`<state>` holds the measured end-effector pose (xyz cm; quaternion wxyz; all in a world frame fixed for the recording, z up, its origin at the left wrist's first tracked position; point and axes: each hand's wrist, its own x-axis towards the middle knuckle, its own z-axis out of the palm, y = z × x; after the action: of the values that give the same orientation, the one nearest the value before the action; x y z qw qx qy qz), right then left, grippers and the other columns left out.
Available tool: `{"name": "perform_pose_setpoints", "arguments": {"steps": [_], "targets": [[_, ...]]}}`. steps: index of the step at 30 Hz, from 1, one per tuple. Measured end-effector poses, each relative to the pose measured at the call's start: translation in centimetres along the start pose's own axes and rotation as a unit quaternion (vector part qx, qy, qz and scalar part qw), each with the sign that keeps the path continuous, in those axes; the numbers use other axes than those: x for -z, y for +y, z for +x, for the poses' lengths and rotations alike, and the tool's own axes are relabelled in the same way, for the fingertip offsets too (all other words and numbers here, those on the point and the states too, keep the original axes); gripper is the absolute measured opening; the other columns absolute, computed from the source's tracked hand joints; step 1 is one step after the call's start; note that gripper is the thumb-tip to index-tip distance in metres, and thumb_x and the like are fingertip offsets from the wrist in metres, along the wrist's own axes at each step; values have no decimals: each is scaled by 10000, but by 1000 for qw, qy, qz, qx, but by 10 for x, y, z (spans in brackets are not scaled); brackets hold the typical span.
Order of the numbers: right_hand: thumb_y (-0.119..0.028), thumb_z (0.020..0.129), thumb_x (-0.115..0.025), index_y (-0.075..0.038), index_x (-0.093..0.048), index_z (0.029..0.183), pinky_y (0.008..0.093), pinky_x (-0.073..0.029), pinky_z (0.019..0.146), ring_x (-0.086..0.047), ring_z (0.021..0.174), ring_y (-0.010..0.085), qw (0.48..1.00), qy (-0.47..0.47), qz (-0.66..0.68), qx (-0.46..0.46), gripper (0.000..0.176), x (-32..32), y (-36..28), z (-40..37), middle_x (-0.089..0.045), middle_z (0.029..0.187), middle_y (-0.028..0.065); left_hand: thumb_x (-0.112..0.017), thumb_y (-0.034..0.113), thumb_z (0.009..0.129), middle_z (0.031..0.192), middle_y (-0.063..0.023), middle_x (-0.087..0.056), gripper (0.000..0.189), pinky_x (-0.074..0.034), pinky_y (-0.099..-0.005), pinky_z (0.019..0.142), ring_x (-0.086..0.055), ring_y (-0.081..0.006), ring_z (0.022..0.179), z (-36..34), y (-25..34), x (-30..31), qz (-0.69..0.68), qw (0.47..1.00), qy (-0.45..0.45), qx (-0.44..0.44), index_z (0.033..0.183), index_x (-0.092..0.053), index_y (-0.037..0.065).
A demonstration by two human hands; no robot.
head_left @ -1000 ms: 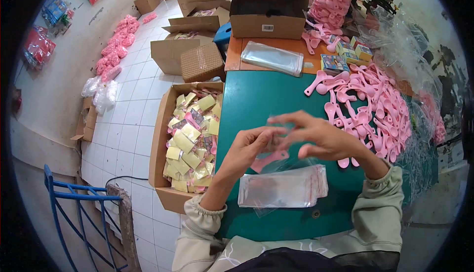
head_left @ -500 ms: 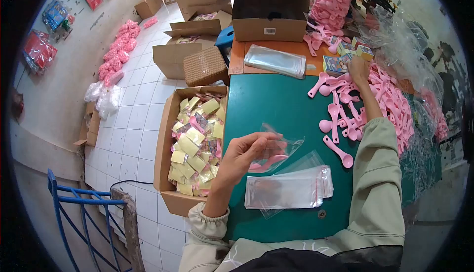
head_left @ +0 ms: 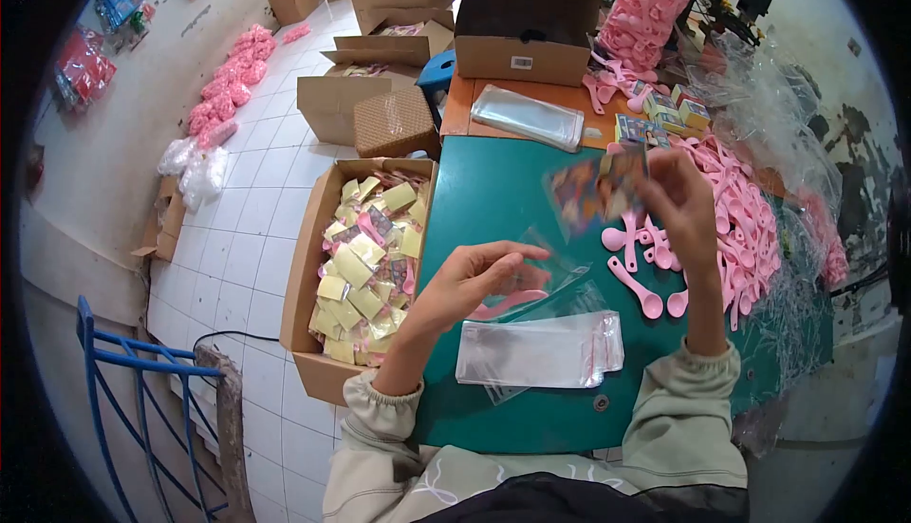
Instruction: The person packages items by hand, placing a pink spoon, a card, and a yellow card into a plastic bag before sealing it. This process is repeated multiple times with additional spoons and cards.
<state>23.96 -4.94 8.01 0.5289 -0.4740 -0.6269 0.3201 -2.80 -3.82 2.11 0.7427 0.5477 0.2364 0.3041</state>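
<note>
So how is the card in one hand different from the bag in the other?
The card is colourful, but the bag is see-through. The right hand holds the card; the left hand holds the bag. Both are held over the green table.

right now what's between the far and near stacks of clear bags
Head view: green tabletop, with the left hand, a bag, a pink spoon and a blurred card above it.
</note>
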Motion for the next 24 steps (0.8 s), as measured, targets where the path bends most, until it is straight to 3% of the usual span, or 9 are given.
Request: {"name": "perform_pose_setpoints", "arguments": {"steps": [2, 5, 8, 14, 17, 20, 21, 24], "targets": [[26, 851, -575, -1, -548, 962, 225, -492, 556, -593, 694, 92, 998, -31, 51, -31, 118, -19, -24, -27, -614, 845, 48, -446, 202, 974, 938, -99, -648, 321, -503, -255, 778, -611, -133, 896, 6, -13, 4, 31, 999, -6, -7, 1107, -561, -68], [55, 832, -584, -1, -548, 938, 233, -487, 550, -589, 649, 91, 994, -46, -97, -4, 125, -19, -34, -40, -608, 777, 49, -456, 207, 972, 925, -88, -643, 314, -492, -239, 760, -596, -117, 874, 7, -9, 2, 75, 997, -30, -14, 1063, -563, -74], [49, 822, -594, -4, -550, 912, 231, -476, 547, -587, 639, 90, 988, -23, -151, 34, 114, -17, -34, -38, -598, 724, 56, -440, 195, 976, 943, -103, -645, 306, -502, -251, 785, -605, -134, 901, 9, -7, 2, 117, 992, -48, 20, 1034, -566, -78], [60, 793, -605, -1, -544, 895, 249, -464, 566, -589, 634, 114, 976, -54, -205, 55, 134, -11, -34, -36, -594, 723, 82, -403, 172, 983, 990, -126, -643, 315, -522, -289, 833, -622, -172, 930, 11, 5, -4, 35, 999, -39, 6, 1025, -563, -96], [58, 771, -610, 1, -546, 892, 280, -464, 582, -593, 631, 166, 973, -58, -220, 46, 149, -9, -33, -36, -590, 736, 101, -423, 177, 978, 953, -113, -656, 315, -521, -261, 757, -628, -146, 852, 17, 6, -2, 108, 993, -51, -23, 1098, -558, -80], [56, 747, -616, -3, -549, 885, 308, -458, 585, -578, 634, 231, 958, -126, -248, 68, 164, -13, -31, -34, -584, 759, 117, -455, 181, 966, 896, -77, -674, 314, -498, -242, 680, -612, -116, 763, 21, 7, -8, 220, 974, -46, 11, 1187, -548, -21], [5, 755, -620, -11, -543, 905, 353, -454, 621, -574, 690, 287, 955, -172, -238, 46, 170, -13, -29, -34, -575, 778, 131, -466, 185, 961, 876, -80, -677, 318, -490, -249, 663, -606, -120, 735, 23, 3, -10, 220, 974, -55, -15, 1211, -539, 2], [-48, 778, -612, -19, -535, 934, 388, -451, 671, -580, 763, 311, 906, -319, -279, 13, 176, -16, -26, -32, -571, 805, 136, -498, 201, 946, 839, -106, -679, 357, -478, -278, 634, -602, -155, 675, 25, -8, -14, 252, 963, -70, -60, 1272, -505, 57]]}}
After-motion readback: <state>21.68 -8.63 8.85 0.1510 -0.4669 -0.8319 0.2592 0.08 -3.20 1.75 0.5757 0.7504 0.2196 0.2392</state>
